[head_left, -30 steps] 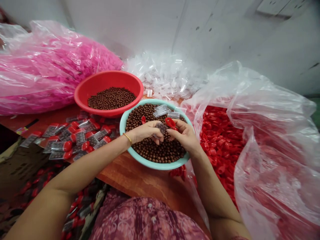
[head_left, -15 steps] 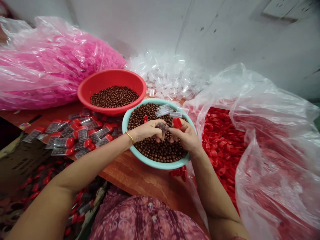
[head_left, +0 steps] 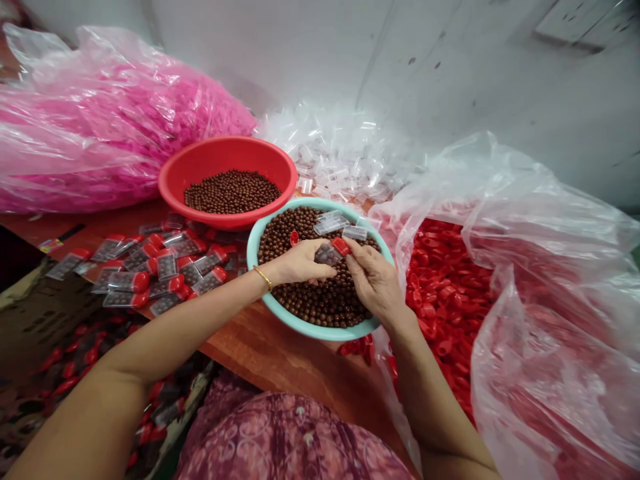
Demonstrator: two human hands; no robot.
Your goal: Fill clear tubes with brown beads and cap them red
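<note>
Both hands meet over a teal bowl [head_left: 260,233] full of small brown balls [head_left: 320,303]. My left hand [head_left: 300,262] pinches a small clear container [head_left: 327,254] filled with brown balls. My right hand [head_left: 374,280] presses a red cap [head_left: 341,246] onto that container's end with fingers closed on it. Empty clear containers [head_left: 334,223] and a loose red cap [head_left: 294,237] lie on the balls at the bowl's far side.
A red bowl [head_left: 225,152] of brown balls stands behind. Filled, red-capped containers [head_left: 150,270] lie at left on the wooden table [head_left: 260,353]. A bag of red caps [head_left: 450,287] is at right, a pink bag [head_left: 100,133] far left, clear containers [head_left: 340,150] heaped at the back.
The red cap, held apart above the container a second ago, now sits on the container's end. My right hand has turned its fingers onto it.
</note>
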